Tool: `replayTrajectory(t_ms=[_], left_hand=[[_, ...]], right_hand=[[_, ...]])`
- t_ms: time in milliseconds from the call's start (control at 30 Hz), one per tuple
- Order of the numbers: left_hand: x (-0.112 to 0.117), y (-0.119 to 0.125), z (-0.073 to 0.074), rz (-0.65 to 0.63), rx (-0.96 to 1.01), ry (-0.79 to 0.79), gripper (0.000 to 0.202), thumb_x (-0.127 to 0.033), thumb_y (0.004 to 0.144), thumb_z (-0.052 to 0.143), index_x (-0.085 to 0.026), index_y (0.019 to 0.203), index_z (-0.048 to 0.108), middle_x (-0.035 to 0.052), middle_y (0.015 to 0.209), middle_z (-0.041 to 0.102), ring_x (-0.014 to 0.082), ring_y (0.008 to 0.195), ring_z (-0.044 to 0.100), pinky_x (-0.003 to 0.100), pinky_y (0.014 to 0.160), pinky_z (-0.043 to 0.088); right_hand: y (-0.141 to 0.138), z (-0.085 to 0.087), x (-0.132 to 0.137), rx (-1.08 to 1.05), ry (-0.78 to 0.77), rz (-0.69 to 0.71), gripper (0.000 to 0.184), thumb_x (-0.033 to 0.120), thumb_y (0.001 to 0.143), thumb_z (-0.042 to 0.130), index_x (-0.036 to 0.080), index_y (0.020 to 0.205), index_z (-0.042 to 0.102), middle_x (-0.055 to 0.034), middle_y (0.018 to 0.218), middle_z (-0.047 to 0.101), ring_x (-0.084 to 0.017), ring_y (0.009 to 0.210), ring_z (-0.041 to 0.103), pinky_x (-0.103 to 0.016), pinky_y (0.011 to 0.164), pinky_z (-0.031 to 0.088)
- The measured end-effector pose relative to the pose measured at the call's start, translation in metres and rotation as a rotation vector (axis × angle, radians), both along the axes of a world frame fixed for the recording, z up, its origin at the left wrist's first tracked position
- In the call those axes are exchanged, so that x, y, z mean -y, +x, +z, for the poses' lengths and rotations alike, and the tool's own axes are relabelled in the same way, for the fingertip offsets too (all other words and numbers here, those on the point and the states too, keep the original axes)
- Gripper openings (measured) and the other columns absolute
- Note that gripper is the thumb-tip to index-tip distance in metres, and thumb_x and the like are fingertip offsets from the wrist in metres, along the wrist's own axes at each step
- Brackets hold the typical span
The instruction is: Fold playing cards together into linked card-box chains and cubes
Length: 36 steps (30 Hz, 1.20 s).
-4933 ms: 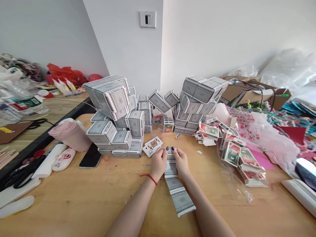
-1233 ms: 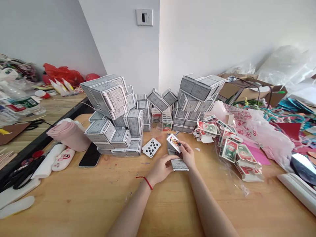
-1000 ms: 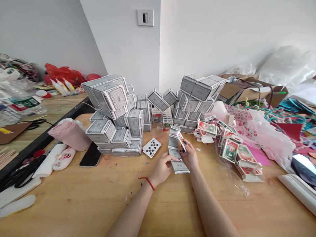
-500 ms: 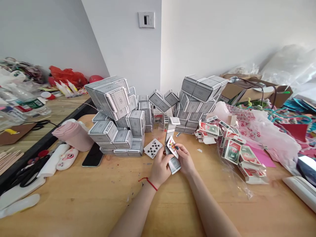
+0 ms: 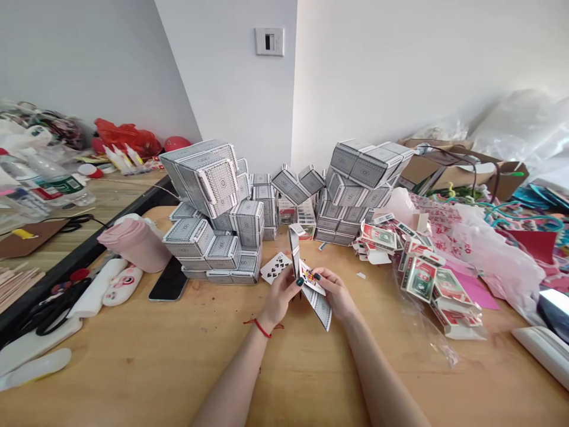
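Observation:
My left hand (image 5: 281,295) and my right hand (image 5: 334,290) meet over the middle of the wooden table (image 5: 155,367). Together they hold a strip of joined grey-backed playing cards (image 5: 320,303), folded so that one end stands upright (image 5: 293,252) and the other hangs down. A face card (image 5: 312,280) with red and yellow print is pinched under my right fingers against the strip. Both hands are closed on it. A ten of spades (image 5: 275,267) lies face up on the table just beyond my left hand.
Piles of cubes made of grey-backed cards (image 5: 213,207) (image 5: 360,184) stand at the back. Red and green card boxes (image 5: 422,273) spill from plastic at right. A pink cup (image 5: 131,243), a phone (image 5: 169,283) and scissors (image 5: 48,308) lie at left.
The flat strip of cards was gathered and lifted off the table. A face card was picked up from the table and brought against the strip, which is now folded with one end upright.

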<state>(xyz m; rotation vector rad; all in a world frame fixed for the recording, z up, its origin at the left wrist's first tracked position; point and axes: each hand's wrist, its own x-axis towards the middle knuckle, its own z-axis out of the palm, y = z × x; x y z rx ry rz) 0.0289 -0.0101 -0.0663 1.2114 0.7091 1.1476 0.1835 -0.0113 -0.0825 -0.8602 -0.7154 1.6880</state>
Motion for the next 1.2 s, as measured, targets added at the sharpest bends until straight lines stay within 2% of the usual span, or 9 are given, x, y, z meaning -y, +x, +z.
replayTrajectory(t_ms=[100,167,267,367,467,633,800,1033,1200], left_hand=[[-0.005,-0.005,-0.003,-0.007,0.101,-0.125,0.046,-0.034,0.071,0.067,-0.018,0.112,0.055,0.0054,0.1,0.062,0.017,0.078,0.058,0.024,0.06,0.047],[-0.008,-0.008,-0.005,0.039,0.172,-0.168,0.048,-0.031,0.069,0.068,-0.02,0.113,0.053,0.0058,0.105,0.06,0.0162,0.078,0.059,0.022,0.055,0.048],[-0.011,-0.011,-0.006,0.128,0.234,-0.161,0.048,-0.028,0.069,0.068,-0.02,0.114,0.052,0.0082,0.117,0.057,0.0206,0.095,0.059,0.028,0.069,0.052],[-0.013,-0.013,-0.007,0.219,0.236,-0.1,0.053,-0.022,0.067,0.07,-0.021,0.116,0.051,0.0092,0.124,0.054,0.0243,0.112,0.053,0.035,0.087,0.048],[-0.016,-0.014,-0.009,0.268,0.201,-0.057,0.059,-0.02,0.065,0.071,-0.023,0.12,0.049,0.0092,0.127,0.053,0.0243,0.116,0.05,0.038,0.098,0.041],[-0.019,-0.016,-0.013,0.272,0.148,-0.031,0.063,-0.02,0.065,0.071,-0.021,0.124,0.047,0.0112,0.129,0.052,0.0253,0.117,0.05,0.038,0.099,0.039],[-0.019,-0.017,-0.01,0.239,0.11,-0.029,0.057,-0.019,0.066,0.07,-0.019,0.12,0.052,0.0102,0.119,0.059,0.0228,0.11,0.054,0.037,0.098,0.04],[-0.02,-0.017,-0.009,0.21,0.105,-0.067,0.054,-0.019,0.062,0.071,-0.018,0.114,0.057,0.0079,0.113,0.062,0.0221,0.102,0.057,0.035,0.09,0.044],[-0.02,-0.018,-0.008,0.19,0.103,-0.085,0.056,-0.018,0.061,0.072,-0.017,0.115,0.057,0.008,0.115,0.061,0.0228,0.101,0.057,0.036,0.091,0.043]], right_hand=[[0.001,-0.002,-0.004,0.017,-0.007,-0.103,0.027,0.035,0.06,0.075,0.018,0.079,0.066,-0.0022,0.074,0.068,-0.014,0.06,0.06,-0.024,0.056,0.045],[0.005,-0.004,-0.008,0.004,-0.005,-0.241,0.026,0.034,0.06,0.075,0.018,0.078,0.066,-0.0015,0.074,0.068,-0.014,0.062,0.061,-0.024,0.058,0.047],[0.014,-0.007,-0.015,-0.049,0.016,-0.427,0.029,0.029,0.059,0.076,0.021,0.084,0.064,0.0008,0.081,0.068,-0.013,0.068,0.062,-0.023,0.062,0.049],[0.025,-0.01,-0.018,-0.075,0.014,-0.517,0.043,0.025,0.057,0.077,0.025,0.097,0.061,0.0011,0.087,0.068,-0.013,0.072,0.063,-0.026,0.065,0.052],[0.032,-0.013,-0.018,-0.022,-0.003,-0.527,0.044,0.026,0.058,0.076,0.022,0.098,0.059,-0.0001,0.081,0.067,-0.013,0.063,0.063,-0.025,0.056,0.053],[0.035,-0.014,-0.017,0.078,0.008,-0.571,0.042,0.03,0.057,0.076,0.021,0.094,0.056,0.0019,0.07,0.065,-0.01,0.045,0.058,-0.018,0.037,0.043],[0.032,-0.01,-0.016,0.138,0.018,-0.578,0.043,0.032,0.058,0.075,0.021,0.094,0.055,0.002,0.073,0.064,-0.008,0.043,0.057,-0.018,0.036,0.041],[0.034,-0.011,-0.015,0.135,0.021,-0.601,0.042,0.031,0.058,0.074,0.023,0.095,0.055,0.0017,0.077,0.064,-0.008,0.043,0.055,-0.02,0.038,0.041],[0.032,-0.01,-0.014,0.155,0.026,-0.526,0.041,0.031,0.058,0.073,0.023,0.095,0.056,0.0006,0.078,0.064,-0.008,0.042,0.054,-0.02,0.036,0.038]])
